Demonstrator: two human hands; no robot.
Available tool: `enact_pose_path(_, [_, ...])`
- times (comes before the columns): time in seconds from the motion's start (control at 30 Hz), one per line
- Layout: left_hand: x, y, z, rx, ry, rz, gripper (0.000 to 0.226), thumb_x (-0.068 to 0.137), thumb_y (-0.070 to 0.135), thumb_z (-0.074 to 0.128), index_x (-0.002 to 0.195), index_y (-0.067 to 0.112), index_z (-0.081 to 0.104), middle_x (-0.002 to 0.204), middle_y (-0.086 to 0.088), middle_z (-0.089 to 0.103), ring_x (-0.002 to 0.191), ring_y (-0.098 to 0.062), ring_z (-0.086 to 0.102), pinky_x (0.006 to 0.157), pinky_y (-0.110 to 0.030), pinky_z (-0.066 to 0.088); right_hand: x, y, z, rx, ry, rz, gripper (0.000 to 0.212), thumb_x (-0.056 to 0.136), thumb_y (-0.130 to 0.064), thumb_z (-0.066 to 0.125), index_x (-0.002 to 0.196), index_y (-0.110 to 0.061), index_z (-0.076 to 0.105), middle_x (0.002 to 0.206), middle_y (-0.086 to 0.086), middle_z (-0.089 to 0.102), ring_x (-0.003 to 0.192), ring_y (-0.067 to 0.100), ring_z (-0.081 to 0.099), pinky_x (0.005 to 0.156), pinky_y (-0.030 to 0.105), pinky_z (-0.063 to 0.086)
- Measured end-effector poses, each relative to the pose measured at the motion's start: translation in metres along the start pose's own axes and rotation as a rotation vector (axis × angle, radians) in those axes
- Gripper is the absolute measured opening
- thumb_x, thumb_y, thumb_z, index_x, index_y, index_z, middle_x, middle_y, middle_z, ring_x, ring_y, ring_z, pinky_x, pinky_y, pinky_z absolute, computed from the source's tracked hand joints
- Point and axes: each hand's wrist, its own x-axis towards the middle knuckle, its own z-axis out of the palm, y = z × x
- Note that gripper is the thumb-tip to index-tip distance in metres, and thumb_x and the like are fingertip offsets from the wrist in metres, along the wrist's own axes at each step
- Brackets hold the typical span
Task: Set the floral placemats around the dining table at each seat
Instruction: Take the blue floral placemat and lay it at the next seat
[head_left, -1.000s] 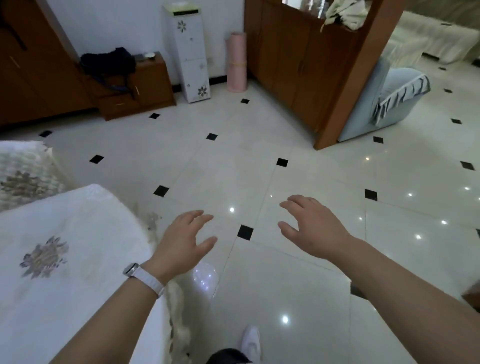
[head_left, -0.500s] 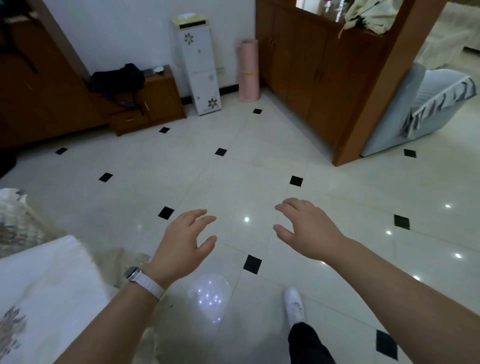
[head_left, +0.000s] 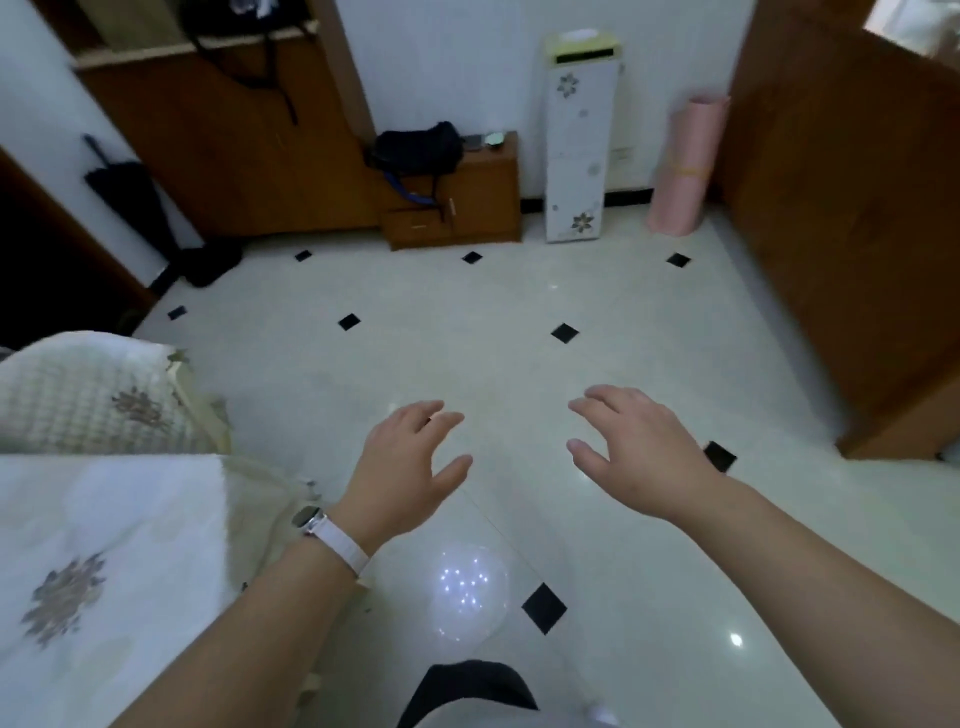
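My left hand (head_left: 410, 467) and my right hand (head_left: 636, 449) are both held out over the tiled floor, palms down, fingers spread, holding nothing. A white watch is on the left wrist. At the lower left a white placemat with a grey-brown floral motif (head_left: 93, 571) lies on the table's edge. Behind it, further left, lies a quilted cream placemat with a floral motif (head_left: 88, 400). Both hands are to the right of the table and apart from the mats.
Glossy white floor with small black diamond tiles (head_left: 563, 332). Along the far wall stand a low wooden cabinet with a black bag (head_left: 452, 197), a tall white floral unit (head_left: 576, 150) and a rolled pink mat (head_left: 685, 166). A wooden partition (head_left: 857, 234) rises on the right.
The view has swung left: the armchair left the frame, the far wall came nearer and the table's mats came back into view. Both hands stay open and held out as before.
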Motion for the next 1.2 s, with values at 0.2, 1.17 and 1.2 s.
enact_pose_path(0.2, [0.037, -0.06, -0.005, 0.03, 0.026, -0.174, 0.059, 0.083, 0.06, 0.041, 0.131, 0.027, 0.056, 0.139, 0.0, 0.052, 0.13, -0.021, 0.043, 0.105, -0.042, 0.033, 0.098, -0.018, 0.012, -0.021, -0.087, -0.142, 0.051, 0.095, -0.048, 0.043, 0.141, -0.026, 0.043, 0.149, -0.004, 0.038, 0.136, 0.019, 0.033, 0.108, 0.037, 0.028])
enact_pose_path(1.17, [0.219, -0.435, -0.08, 0.045, 0.164, -0.634, 0.065, 0.083, 0.06, 0.034, 0.136, 0.026, 0.05, 0.145, 0.0, 0.045, 0.134, -0.021, 0.037, 0.108, -0.041, 0.03, 0.582, -0.281, 0.085, -0.161, -0.245, -0.69, 0.05, 0.095, -0.048, 0.043, 0.139, -0.026, 0.045, 0.145, -0.004, 0.042, 0.132, 0.02, 0.038, 0.107, 0.037, 0.033])
enact_pose_path(1.2, [0.221, -0.445, -0.079, 0.05, 0.164, -0.667, 0.063, 0.084, 0.059, 0.037, 0.136, 0.026, 0.05, 0.145, 0.0, 0.045, 0.134, -0.021, 0.037, 0.108, -0.041, 0.03, 0.599, -0.289, 0.092, -0.159, -0.26, -0.712, 0.05, 0.095, -0.049, 0.042, 0.139, -0.026, 0.044, 0.145, -0.005, 0.041, 0.132, 0.02, 0.037, 0.107, 0.037, 0.033])
